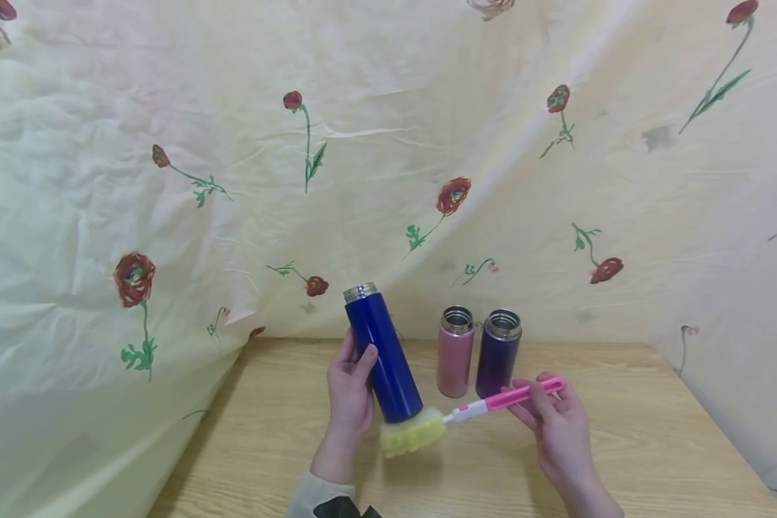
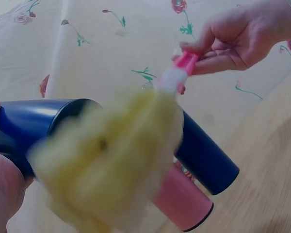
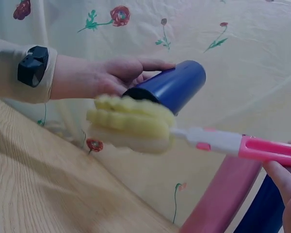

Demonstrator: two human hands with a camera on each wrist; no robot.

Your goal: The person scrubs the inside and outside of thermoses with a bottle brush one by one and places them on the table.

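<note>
A tall blue bottle (image 1: 383, 356) with a bare steel neck is held tilted above the table by my left hand (image 1: 352, 385), thumb across its side. Its open mouth points up and to the left. My right hand (image 1: 560, 424) grips the pink handle of a bottle brush (image 1: 518, 396). The yellow and white sponge head (image 1: 414, 433) is at the bottle's base; in the right wrist view the sponge (image 3: 131, 124) overlaps the dark bottom of the blue bottle (image 3: 172, 87). Whether they touch is hard to tell. In the left wrist view the sponge (image 2: 111, 165) is blurred.
Behind the brush handle stand a pink bottle (image 1: 455, 356) and a dark blue bottle (image 1: 498, 352), both upright and uncapped. A wooden table (image 1: 647, 432) lies beneath. Floral cloth (image 1: 375, 180) hangs at the back and sides.
</note>
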